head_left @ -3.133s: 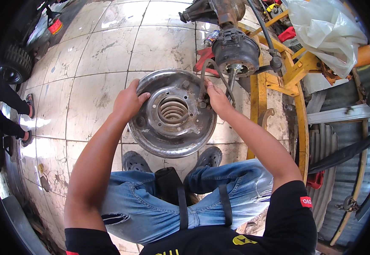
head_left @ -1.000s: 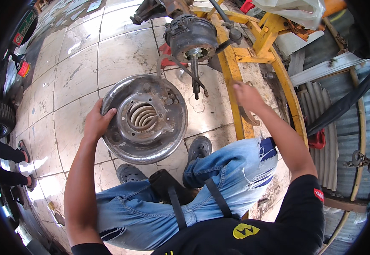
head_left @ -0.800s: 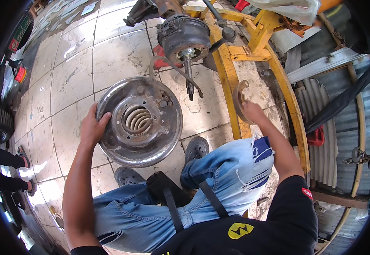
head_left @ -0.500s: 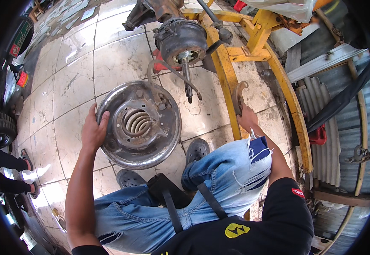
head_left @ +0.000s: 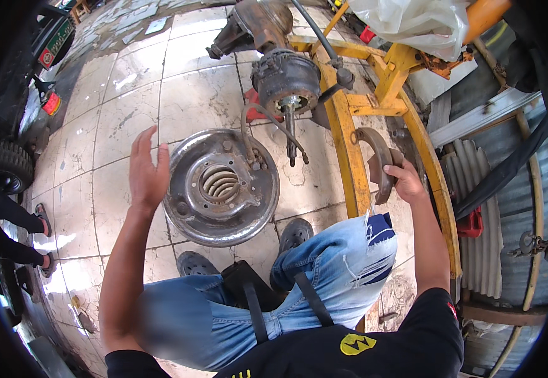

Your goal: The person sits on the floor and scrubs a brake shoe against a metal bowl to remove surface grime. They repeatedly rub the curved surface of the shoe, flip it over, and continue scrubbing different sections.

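Observation:
My right hand [head_left: 407, 181] is closed on a curved metal brake shoe [head_left: 381, 164], held upright just right of the yellow frame's leg, thumb across its lower part. My left hand [head_left: 148, 173] is raised with its fingers apart, beside the left rim of a round brake backing plate [head_left: 252, 205], and nothing is in it. The plate lies before my feet. Through its centre hole shows a coil spring [head_left: 219, 184]. A bent hose [head_left: 275, 121] runs from the plate's upper right side.
Beyond the plate hangs an axle assembly [head_left: 286, 79] with a protruding shaft [head_left: 291, 135]. A yellow metal stand [head_left: 343, 138] rises at the right, a plastic bag [head_left: 416, 25] on top. Another person's legs [head_left: 25, 233] and a tyre [head_left: 9, 167] are at the far left.
My left hand has come off the plate's rim and lifted. My right hand has brought the brake shoe up from low by the stand. The view has shifted slightly.

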Motion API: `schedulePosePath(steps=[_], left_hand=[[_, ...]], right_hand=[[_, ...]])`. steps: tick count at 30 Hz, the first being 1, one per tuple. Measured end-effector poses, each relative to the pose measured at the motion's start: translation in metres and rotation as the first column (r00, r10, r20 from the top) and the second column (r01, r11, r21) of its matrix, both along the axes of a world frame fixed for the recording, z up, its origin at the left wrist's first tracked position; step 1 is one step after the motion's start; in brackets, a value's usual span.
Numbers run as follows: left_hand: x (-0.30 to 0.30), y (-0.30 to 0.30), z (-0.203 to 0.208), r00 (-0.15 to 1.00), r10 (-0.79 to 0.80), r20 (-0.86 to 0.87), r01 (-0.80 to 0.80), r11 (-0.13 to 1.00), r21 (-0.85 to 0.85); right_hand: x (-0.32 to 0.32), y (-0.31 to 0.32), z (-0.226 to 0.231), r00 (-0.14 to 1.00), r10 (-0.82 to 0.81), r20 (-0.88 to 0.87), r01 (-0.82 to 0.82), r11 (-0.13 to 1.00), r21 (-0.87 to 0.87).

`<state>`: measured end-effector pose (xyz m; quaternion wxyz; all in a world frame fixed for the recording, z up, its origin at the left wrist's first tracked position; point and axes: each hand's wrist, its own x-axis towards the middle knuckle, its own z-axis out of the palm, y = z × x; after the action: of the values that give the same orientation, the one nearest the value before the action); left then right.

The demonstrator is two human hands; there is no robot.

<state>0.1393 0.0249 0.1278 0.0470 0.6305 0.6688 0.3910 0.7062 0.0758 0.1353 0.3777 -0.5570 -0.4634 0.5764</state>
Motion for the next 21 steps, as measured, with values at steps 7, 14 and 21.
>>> schedulePosePath(steps=[7,14,21], left_hand=[[0.056,-0.016,0.081,0.916,-0.340,0.213,0.341,0.940,0.035],[0.044,-0.041,0.104,0.684,-0.262,0.681,0.564,0.782,-0.265],[0.014,-0.065,0.077,0.791,0.037,0.611,0.248,0.893,-0.375]], right_hand=[[-0.088,0.024,0.089,0.865,0.457,-0.205,-0.452,0.889,0.074],[-0.238,0.010,0.094,0.616,0.645,-0.453,-0.682,0.724,0.104],[-0.298,0.013,0.046,0.881,0.338,-0.330,-0.405,0.900,-0.162]])
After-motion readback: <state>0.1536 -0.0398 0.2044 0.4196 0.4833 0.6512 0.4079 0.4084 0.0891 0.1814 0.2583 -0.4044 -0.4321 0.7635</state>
